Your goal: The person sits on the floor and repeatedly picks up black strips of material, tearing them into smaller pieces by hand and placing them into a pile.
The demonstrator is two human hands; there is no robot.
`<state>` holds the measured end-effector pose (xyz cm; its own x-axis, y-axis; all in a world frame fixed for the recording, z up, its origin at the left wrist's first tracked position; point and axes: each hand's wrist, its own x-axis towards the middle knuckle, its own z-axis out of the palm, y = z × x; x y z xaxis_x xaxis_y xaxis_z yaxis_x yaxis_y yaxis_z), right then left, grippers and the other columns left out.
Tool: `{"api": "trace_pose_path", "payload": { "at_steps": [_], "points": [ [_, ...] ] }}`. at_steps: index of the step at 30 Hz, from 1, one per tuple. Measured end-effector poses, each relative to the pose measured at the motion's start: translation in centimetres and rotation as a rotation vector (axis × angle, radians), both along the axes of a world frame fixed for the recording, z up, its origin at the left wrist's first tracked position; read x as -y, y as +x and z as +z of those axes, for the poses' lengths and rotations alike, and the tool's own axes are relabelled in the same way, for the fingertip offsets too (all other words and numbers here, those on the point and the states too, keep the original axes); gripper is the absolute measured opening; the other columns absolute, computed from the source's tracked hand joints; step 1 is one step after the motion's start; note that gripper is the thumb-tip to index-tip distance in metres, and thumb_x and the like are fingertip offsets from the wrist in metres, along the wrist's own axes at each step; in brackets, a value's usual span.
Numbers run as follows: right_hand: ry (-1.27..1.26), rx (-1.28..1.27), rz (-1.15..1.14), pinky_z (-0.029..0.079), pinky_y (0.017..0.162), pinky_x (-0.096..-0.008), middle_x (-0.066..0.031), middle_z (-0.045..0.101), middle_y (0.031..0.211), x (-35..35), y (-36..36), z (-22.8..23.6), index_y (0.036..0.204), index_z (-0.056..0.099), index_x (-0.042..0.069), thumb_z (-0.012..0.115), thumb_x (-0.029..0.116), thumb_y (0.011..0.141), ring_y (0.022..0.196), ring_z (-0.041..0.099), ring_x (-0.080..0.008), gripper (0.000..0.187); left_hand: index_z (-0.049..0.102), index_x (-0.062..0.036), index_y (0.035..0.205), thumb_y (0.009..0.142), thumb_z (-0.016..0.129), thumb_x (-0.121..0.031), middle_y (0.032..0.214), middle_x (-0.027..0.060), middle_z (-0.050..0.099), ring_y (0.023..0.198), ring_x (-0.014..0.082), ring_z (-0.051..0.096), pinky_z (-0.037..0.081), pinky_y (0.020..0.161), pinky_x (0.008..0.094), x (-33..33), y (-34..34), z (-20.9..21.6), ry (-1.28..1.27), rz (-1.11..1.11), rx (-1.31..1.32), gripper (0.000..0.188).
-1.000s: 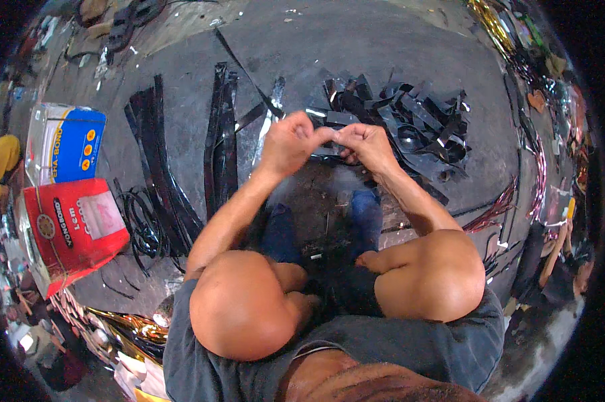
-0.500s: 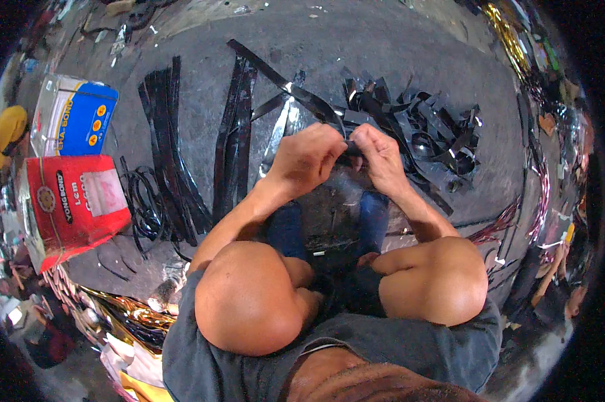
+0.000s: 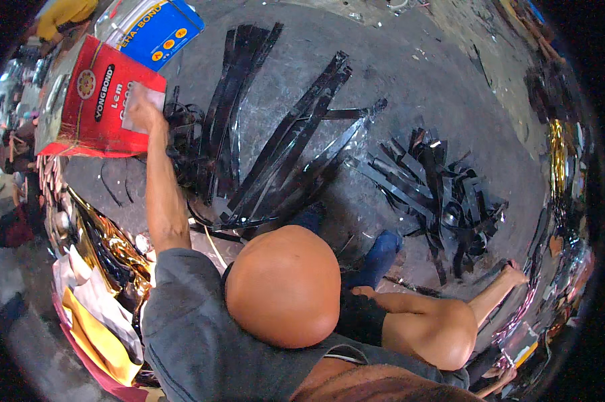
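My left hand (image 3: 142, 112) is stretched out to a red box (image 3: 85, 97) on the left. It lies over a pale rectangular patch (image 3: 133, 119) on the box's face; its fingers are blurred, and I cannot tell whether they grip anything. My right hand (image 3: 514, 275) is out at the right, beyond my knee and beside the pile of black strips (image 3: 449, 201). Its fingers are too small to make out. Long flat black strips (image 3: 295, 127) lie between my arms on the grey floor, with another bundle (image 3: 232, 100) left of them.
A blue and white box (image 3: 172, 37) stands behind the red one. Thin dark cords (image 3: 182, 114) lie beside the red box. Shiny gold and black foil (image 3: 111, 251) sits near my left side, with yellow material (image 3: 101, 338) below. Another person's hand (image 3: 503, 374) shows at lower right.
My hands have parted from a black strip they were holding together. The left has gone to the red box, the right far to the right. My view has turned, shifting the scene.
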<state>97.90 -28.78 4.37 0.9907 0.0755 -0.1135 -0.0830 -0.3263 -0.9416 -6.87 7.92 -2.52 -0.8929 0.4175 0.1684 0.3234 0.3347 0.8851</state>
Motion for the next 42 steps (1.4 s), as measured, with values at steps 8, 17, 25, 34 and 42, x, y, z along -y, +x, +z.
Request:
{"api": "trace_pose_path", "payload": {
  "at_steps": [8, 17, 25, 34, 42],
  "points": [
    [0.32, -0.15, 0.242, 0.027, 0.046, -0.0255, 0.0043, 0.033, 0.062, -11.0, -12.6, 0.9, 0.096, 0.064, 0.005, 0.063, 0.017, 0.089, 0.051, 0.032, -0.0088, 0.014, 0.07, -0.0028, 0.1, 0.07, 0.07, -0.062, 0.104, 0.0219, 0.067, 0.101, 0.0361, 0.064, 0.049, 0.087, 0.0454, -6.5, 17.4, 0.1, -0.64, -0.507, -0.411, 0.067],
    [0.047, -0.366, 0.604, 0.029, 0.044, -0.0218, 0.0043, 0.053, 0.07, -15.0, -30.9, 3.9, 0.093, 0.063, 0.01, 0.068, 0.018, 0.085, 0.052, 0.043, -0.0054, 0.012, 0.066, -0.0032, 0.109, 0.071, 0.077, -0.043, 0.105, 0.0177, 0.068, 0.101, 0.0332, 0.064, 0.049, 0.086, 0.041, -0.9, 29.8, -1.4, -0.365, -0.931, -0.364, 0.056],
    [-0.098, -0.135, 0.998, 0.034, 0.055, -0.0226, 0.0053, 0.054, 0.07, -17.5, -37.8, 5.4, 0.088, 0.065, 0.008, 0.063, 0.038, 0.089, 0.059, 0.044, -0.0059, 0.03, 0.064, -0.0007, 0.087, 0.086, 0.067, -0.016, 0.075, 0.0025, 0.063, 0.072, 0.0091, 0.054, 0.043, 0.066, 0.0276, 6.9, 40.2, 6.9, -0.069, -1.476, 0.289, 0.016],
    [0.377, -0.986, 0.868, 0.022, 0.037, -0.0208, 0.0022, 0.048, 0.059, -17.8, -37.7, 7.3, 0.079, 0.056, 0.009, 0.044, 0.065, 0.091, 0.042, 0.029, -0.0034, 0.058, 0.067, -0.0021, 0.087, 0.086, 0.066, -0.009, 0.082, -0.0028, 0.063, 0.079, 0.0069, 0.054, 0.043, 0.075, 0.0239, 9.9, 43.3, 11.1, -0.16, -1.554, 0.655, 0.007],
    [0.268, -0.654, 0.95, 0.024, 0.039, -0.0202, 0.0003, 0.059, 0.068, -17.4, -37.0, 7.1, 0.084, 0.059, 0.011, 0.063, 0.03, 0.091, 0.045, 0.034, -0.0025, 0.02, 0.064, -0.0031, 0.081, 0.081, 0.074, -0.013, 0.076, -0.0018, 0.059, 0.073, 0.0076, 0.053, 0.044, 0.065, 0.0254, 9.8, 45.0, 11.3, 0.031, -1.461, 0.281, 0.015]
  ]
}}
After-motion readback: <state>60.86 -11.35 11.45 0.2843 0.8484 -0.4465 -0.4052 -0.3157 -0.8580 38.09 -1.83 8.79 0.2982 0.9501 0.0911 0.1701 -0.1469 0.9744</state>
